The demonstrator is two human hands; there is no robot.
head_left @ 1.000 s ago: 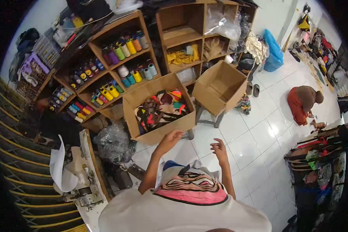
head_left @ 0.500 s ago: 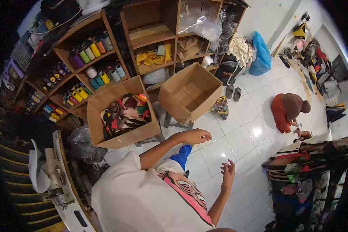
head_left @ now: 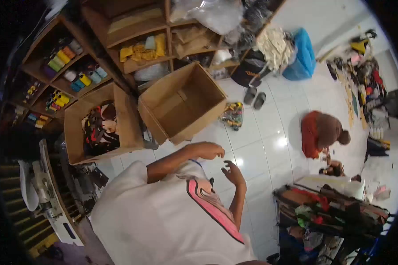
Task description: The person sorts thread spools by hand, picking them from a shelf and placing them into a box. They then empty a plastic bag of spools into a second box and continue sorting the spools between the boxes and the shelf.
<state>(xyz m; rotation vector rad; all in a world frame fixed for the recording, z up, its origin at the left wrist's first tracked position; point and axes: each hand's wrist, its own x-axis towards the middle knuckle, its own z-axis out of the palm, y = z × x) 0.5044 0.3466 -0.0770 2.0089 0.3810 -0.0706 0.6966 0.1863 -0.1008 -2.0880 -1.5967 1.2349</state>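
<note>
While both forearms reach forward over the white tile floor, the left hand hangs back side up, fingers loosely curled; its underside is hidden, so can't tell if it pinches anything. Right hand is just beside it, fingers bent and spread apart, fingertips toward the left one; visible gap between the two. Nearest thing to the left hand is the open box, plain brown cardboard, slightly ahead and to the left, near but apart from the fingers. It stands tilted in view, mouth up, inner walls and bottom visible. Just left of it: a second box, also cardboard, holding a pile of fabric scraps in black, red and tan. Behind both runs a wooden shelf with thread spools on the left and yellow cloth in one compartment. Right of the open box: a bright mixed-colour bundle on the tiles, dark slippers beyond it, blue bag farther back. Sewing machine at far left. Well off to the right, another person in a rust-red garment is low on the floor, past a heap of cloth.
</note>
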